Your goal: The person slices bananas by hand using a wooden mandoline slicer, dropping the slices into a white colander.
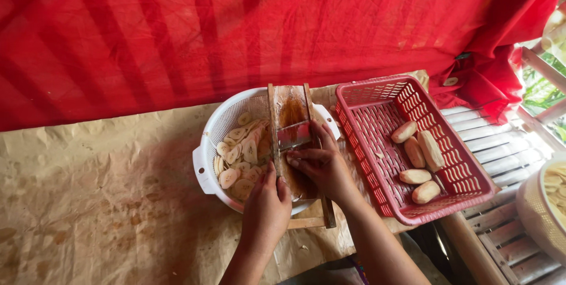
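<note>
**Both hands on the slicer over the white bowl**

Your left hand (pixel 266 205) sits nearest the lens, fingers curled together against the lower left edge of the wooden slicer board (pixel 293 143), steadying it. Your right hand (pixel 321 164) lies on the board's face, its fingers closed and pressed down just below the metal blade (pixel 293 136); whatever it presses is hidden under the fingers, so you cannot tell what it grips. That board lies tilted across the white colander bowl (pixel 206 161), its far end on the rim and its near end jutting past the bowl toward you. Pale round slices (pixel 242 155) are heaped in the bowl to the left of the board. Just right of the bowl stands a red plastic basket (pixel 466 188) with five peeled whole pieces (pixel 415 176) lying in it. Everything rests on brown paper (pixel 94 202), with a red cloth (pixel 236 25) hanging behind.
</note>
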